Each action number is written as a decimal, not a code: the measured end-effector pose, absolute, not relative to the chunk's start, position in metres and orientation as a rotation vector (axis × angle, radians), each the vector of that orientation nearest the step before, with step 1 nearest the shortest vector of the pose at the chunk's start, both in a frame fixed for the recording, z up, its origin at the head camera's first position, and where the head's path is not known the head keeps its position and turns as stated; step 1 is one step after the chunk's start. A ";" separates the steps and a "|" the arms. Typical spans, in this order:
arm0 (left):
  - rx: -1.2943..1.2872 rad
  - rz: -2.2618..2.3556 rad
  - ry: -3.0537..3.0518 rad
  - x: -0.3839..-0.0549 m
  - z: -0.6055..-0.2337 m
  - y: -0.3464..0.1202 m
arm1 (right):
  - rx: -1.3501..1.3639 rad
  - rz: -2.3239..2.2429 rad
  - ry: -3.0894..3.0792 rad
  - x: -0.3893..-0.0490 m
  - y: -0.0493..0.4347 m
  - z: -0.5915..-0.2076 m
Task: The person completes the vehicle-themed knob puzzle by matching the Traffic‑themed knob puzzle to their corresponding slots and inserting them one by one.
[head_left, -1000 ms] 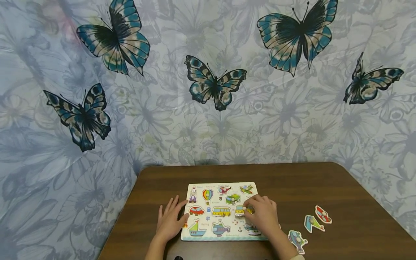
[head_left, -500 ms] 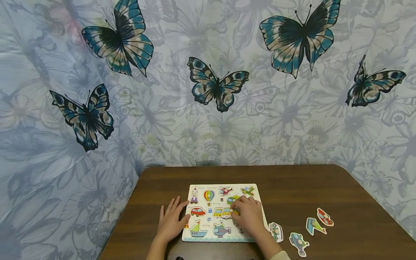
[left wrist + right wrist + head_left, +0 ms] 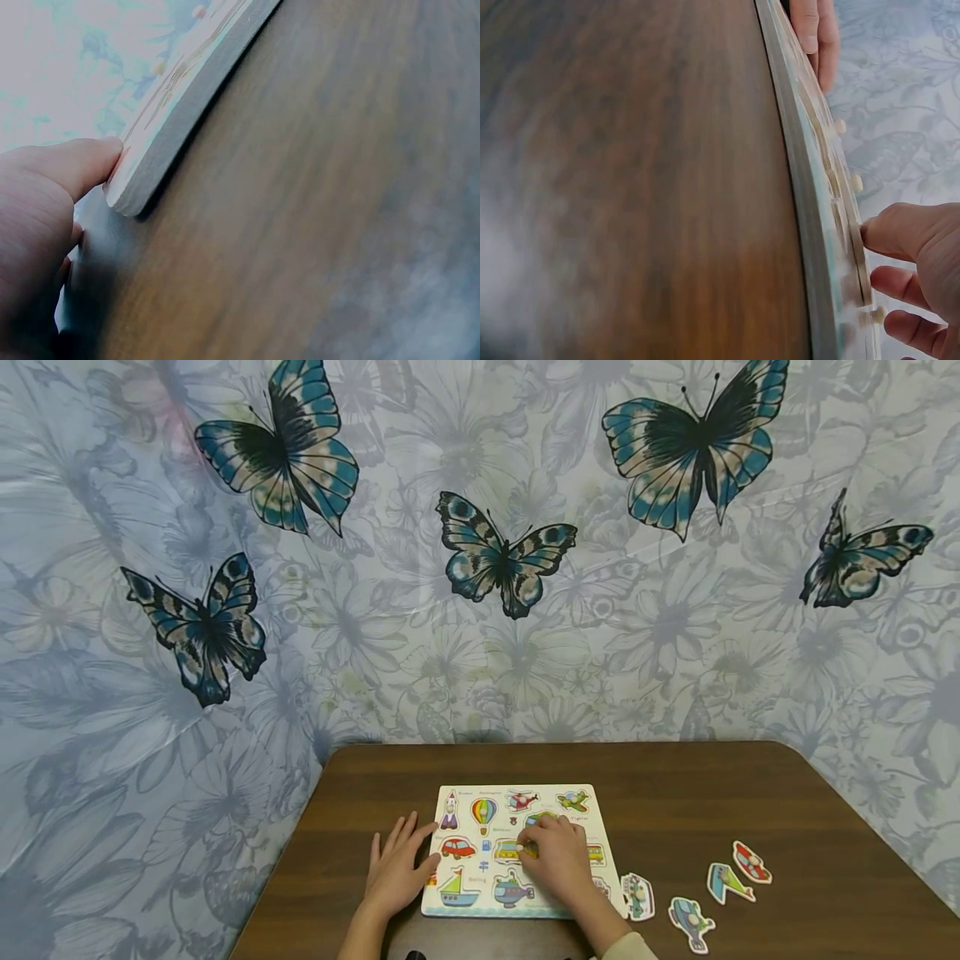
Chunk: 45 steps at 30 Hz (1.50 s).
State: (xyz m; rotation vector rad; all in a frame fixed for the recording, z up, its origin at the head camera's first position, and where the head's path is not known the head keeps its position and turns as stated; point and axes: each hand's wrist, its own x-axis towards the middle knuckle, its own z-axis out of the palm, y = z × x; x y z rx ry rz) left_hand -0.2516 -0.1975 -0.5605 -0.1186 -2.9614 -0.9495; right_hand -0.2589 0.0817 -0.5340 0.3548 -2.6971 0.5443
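Note:
A flat wooden puzzle board (image 3: 555,912) with vehicle pictures lies on the table. My left hand (image 3: 397,870) rests at its left edge, fingers spread and fairly straight; in the left wrist view, the thumb (image 3: 94,161) touches the board's corner. Over the middle row, my right hand (image 3: 558,862) pinches a yellow bus puzzle piece (image 3: 506,851), whose right part the fingers hide. From the side, in the right wrist view, the piece's thin edge (image 3: 857,259) shows by the right thumb, close above the board. Whether it sits fully in a recess I cannot tell.
Several loose puzzle pieces lie right of the board: one against its edge (image 3: 637,896), a grey-blue one (image 3: 691,923), a green one (image 3: 727,883) and a red one (image 3: 752,862). Small pegs (image 3: 856,182) stick up from the board. A butterfly-patterned cloth (image 3: 502,677) hangs behind the table.
My right hand has carried the yellow bus piece leftward across the board onto the bus picture, baring the loose piece by the right edge. The left hand keeps its place on the board.

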 end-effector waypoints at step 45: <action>-0.113 -0.931 -2.971 -0.252 -0.560 -0.195 | 0.348 0.565 -2.764 -0.242 0.087 -0.532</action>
